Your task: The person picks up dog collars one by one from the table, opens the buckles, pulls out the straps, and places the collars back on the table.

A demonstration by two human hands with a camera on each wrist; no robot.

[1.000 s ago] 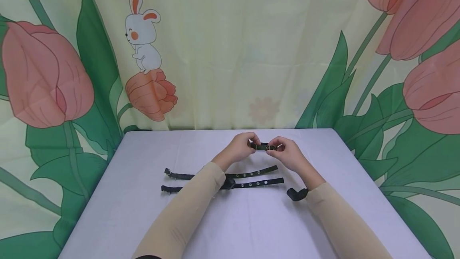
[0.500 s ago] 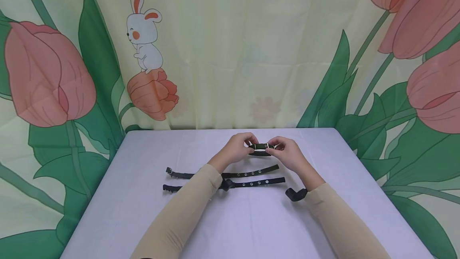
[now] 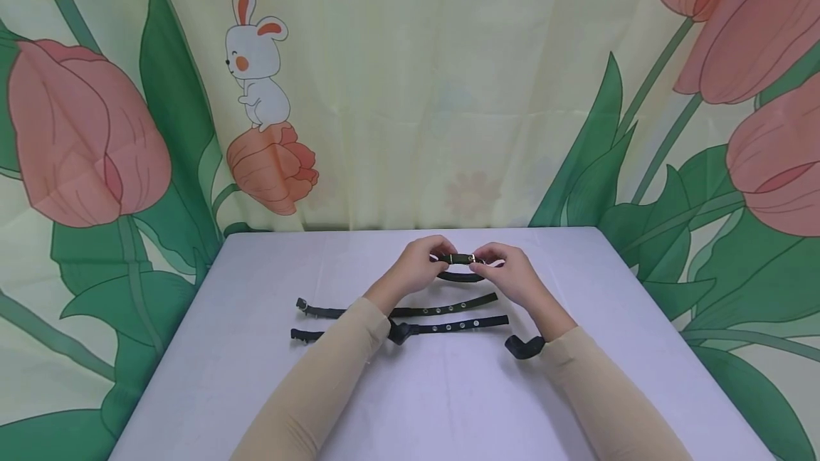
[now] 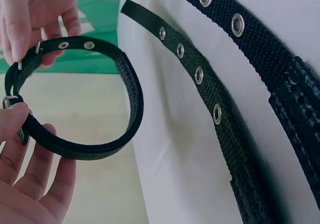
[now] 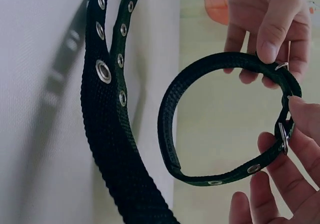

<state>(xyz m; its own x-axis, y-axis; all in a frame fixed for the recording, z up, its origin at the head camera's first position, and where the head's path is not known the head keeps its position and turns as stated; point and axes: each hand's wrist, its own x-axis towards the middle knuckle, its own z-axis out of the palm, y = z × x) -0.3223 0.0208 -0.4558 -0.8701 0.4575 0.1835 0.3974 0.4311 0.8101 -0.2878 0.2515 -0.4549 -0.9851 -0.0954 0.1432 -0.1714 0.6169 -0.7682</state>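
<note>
Both hands hold up a dark green webbing collar (image 3: 460, 277), closed into a loop, near the far side of the table. My left hand (image 3: 416, 265) pinches the band with thumb and fingers beside a metal loop. On the other side my right hand (image 3: 512, 276) pinches it near the buckle (image 5: 283, 136). Doubled strap shows between the thumbs, and the round part of the loop hangs below. Metal eyelets line the band on the right-hand side in the right wrist view. Several fingers of each hand are spread behind or below the band.
Two straps with eyelets lie side by side across the white table, a green strap (image 3: 448, 310) behind a black strap (image 3: 461, 324). My left forearm passes over both. A small black curved piece (image 3: 524, 347) sits by the right wrist. A printed curtain (image 3: 410, 91) hangs behind the table.
The collar has been turned, so its loop now hangs below the buckle section where it earlier lay behind it. Both hands have shifted slightly left, still holding it.
</note>
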